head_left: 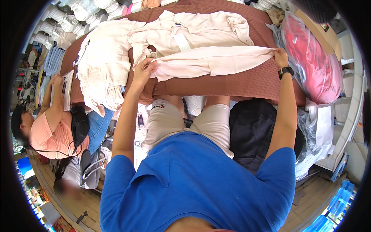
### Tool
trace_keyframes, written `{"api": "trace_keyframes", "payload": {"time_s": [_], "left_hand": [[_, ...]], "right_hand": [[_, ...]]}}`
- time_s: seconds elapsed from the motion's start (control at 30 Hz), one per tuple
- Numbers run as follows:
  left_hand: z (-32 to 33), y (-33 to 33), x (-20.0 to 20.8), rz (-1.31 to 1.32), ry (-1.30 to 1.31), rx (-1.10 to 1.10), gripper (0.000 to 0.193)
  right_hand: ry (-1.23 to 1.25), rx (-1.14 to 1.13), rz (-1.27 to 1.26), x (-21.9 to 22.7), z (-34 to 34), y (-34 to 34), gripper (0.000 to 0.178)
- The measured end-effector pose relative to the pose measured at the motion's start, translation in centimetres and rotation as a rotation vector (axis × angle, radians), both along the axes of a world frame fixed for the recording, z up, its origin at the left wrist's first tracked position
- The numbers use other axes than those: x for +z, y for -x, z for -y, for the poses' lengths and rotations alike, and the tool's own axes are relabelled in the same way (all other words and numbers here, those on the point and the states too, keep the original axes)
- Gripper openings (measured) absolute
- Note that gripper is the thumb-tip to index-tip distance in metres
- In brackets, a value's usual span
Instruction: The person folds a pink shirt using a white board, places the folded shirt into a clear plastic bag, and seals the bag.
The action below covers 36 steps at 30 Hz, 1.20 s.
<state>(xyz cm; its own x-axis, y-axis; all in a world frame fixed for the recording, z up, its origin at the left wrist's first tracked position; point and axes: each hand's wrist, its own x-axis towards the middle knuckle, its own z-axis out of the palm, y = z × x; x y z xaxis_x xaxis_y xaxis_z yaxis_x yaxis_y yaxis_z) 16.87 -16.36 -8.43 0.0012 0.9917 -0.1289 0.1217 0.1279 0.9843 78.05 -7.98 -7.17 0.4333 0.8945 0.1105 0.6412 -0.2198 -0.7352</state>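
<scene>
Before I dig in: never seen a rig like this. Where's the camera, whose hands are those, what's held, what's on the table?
There's no robot here, just a person's two bare hands. The single picture comes from the left of two fisheye cameras worn on the head, looking down, so straight edges bend.

The left hand and right hand hold opposite ends of a long pale cloth piece, stretched between them. I can't tell whether it joins the garment beyond.

On the brown table cover lie a cream garment with a white tag and, to the left, a heap of cream clothing. A co-worker sits farther left.
</scene>
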Motion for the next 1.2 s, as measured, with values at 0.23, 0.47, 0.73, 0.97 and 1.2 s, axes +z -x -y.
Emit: {"api": "trace_keyframes", "payload": {"time_s": [0.23, 0.47, 0.73, 0.97, 1.2], "left_hand": [[0.2, 1.6, 2.0, 0.182, 0.139, -0.085, 0.030], [2.3, 1.9, 3.7, -0.110, 0.025, -0.178, 0.019], [3.0, 2.9, 5.5, -0.335, -0.413, -0.020, 0.010], [2.3, 3.3, 15.1, -0.200, -0.613, -0.032, 0.014], [1.3, 3.5, 22.0, -0.604, -0.951, 0.033, 0.009]], "right_hand": [[-0.033, 0.152, -0.362, 1.6, 0.2, -0.6, 0.024], [-0.116, 0.075, -0.450, 3.8, 1.0, -0.8, 0.024], [-0.092, 0.130, -0.566, 8.7, 1.7, 1.6, 0.026], [-0.187, 0.261, -0.542, 17.5, -0.6, 1.6, 0.027], [-0.271, 0.369, -0.610, 24.6, -3.8, 2.9, 0.029]]}}
